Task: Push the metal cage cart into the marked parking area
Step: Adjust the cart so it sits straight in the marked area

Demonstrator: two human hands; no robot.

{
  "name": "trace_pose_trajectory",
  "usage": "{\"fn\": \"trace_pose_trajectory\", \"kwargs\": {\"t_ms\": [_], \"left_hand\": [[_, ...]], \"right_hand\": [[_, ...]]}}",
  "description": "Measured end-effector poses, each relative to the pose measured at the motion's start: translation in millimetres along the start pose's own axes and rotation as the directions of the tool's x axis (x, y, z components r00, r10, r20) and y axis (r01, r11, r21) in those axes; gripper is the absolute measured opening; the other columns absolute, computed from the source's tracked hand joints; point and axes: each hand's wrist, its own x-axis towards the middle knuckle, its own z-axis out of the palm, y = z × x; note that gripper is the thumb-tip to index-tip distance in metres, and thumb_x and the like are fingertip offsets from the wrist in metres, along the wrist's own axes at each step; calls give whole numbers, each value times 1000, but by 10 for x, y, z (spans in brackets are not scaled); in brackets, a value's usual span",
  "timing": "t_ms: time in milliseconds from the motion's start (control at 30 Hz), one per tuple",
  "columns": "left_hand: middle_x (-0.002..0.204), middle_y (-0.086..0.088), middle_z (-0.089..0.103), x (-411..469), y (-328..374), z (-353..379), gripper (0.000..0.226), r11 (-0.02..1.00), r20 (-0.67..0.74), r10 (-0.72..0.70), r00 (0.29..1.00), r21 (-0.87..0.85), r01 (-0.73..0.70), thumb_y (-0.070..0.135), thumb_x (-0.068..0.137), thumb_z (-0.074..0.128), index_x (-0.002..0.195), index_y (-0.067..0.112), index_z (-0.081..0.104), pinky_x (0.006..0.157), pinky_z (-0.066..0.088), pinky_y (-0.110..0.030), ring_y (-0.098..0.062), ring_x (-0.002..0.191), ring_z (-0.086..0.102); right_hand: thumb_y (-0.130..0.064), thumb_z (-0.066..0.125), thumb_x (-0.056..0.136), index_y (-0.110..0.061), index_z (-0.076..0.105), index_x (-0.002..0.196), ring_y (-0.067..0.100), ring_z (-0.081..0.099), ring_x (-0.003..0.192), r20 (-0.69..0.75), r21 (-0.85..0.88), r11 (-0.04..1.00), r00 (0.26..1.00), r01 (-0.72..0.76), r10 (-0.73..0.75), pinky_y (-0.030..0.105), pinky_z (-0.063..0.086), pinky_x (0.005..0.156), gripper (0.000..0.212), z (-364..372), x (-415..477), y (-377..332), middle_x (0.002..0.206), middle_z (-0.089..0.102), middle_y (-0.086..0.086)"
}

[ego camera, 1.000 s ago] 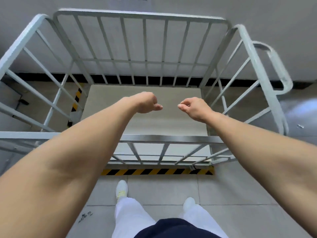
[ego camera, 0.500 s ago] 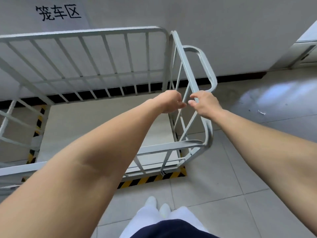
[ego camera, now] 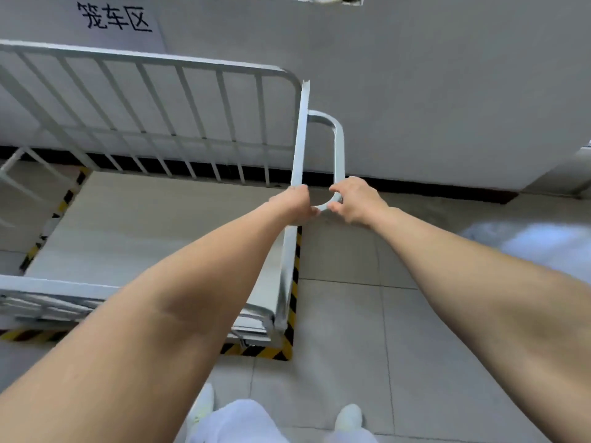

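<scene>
Grey-white steel makes up the cage cart (ego camera: 166, 129), which sits against the wall under the paper sign (ego camera: 115, 20), its deck inside the yellow-and-black floor tape (ego camera: 289, 302). The cart stretches leftward from my hands, long axis running along the wall, so any last nudge goes sideways from the loop handle (ego camera: 338, 145) at the cart's right end. My left hand (ego camera: 295, 204) is closed on the end rail (ego camera: 300, 139) just beside the handle; my right hand (ego camera: 358, 199) pinches the handle's lower bend, fingers curled narrow. Both lie equally near. Half a second ago both hands met at the same corner, higher on the loop; since then my view has swung further right.
</scene>
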Motion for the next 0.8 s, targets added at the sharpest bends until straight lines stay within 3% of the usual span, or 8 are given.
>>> {"fn": "trace_pose_trajectory", "kwargs": {"t_ms": [167, 333, 600, 700, 800], "left_hand": [[131, -15, 44, 117, 253, 138, 51, 960, -81, -261, 962, -128, 250, 41, 94, 48, 129, 6, 39, 90, 41, -40, -33, 114, 53], [133, -16, 45, 317, 285, 227, 50, 907, -114, -398, 910, -198, 372, 40, 96, 45, 132, 6, 37, 92, 41, -41, -34, 118, 51], [130, -14, 47, 645, 355, 209, 44, 804, -168, -575, 800, -297, 516, 37, 96, 46, 128, 7, 39, 90, 41, -40, -34, 117, 53], [131, -15, 49, 695, 370, 223, 45, 737, -104, -648, 754, -334, 587, 38, 96, 46, 127, 6, 39, 91, 42, -41, -34, 119, 52], [142, -18, 37, 786, 442, 264, 73, 649, 53, -696, 716, -382, 658, 51, 90, 51, 140, 4, 27, 101, 40, -46, -38, 127, 42]], "right_hand": [[-34, 54, 93, -16, 49, 136, 22, 31, 137, 61, -112, 970, 976, 214, -209, 39, 31, 112, 46, -94, 308, 293, 140, 48, 4], [-36, 52, 93, -15, 42, 140, 23, 32, 136, 119, -173, 914, 929, 368, -352, 38, 30, 112, 52, -32, 750, 392, 142, 44, 4], [-39, 46, 96, -18, 25, 149, 24, 9, 149, 185, -222, 809, 838, 545, -514, 42, 14, 121, 60, -68, 1412, 366, 158, 21, 2], [-43, 44, 97, -20, 22, 150, 23, 7, 149, 274, -251, 728, 769, 637, -578, 43, 13, 121, 62, -62, 1572, 427, 159, 18, 1], [-50, 39, 96, -22, 22, 150, 23, 2, 150, 377, -279, 639, 694, 717, -613, 45, 8, 121, 63, -66, 1717, 541, 161, 14, 1]]}}
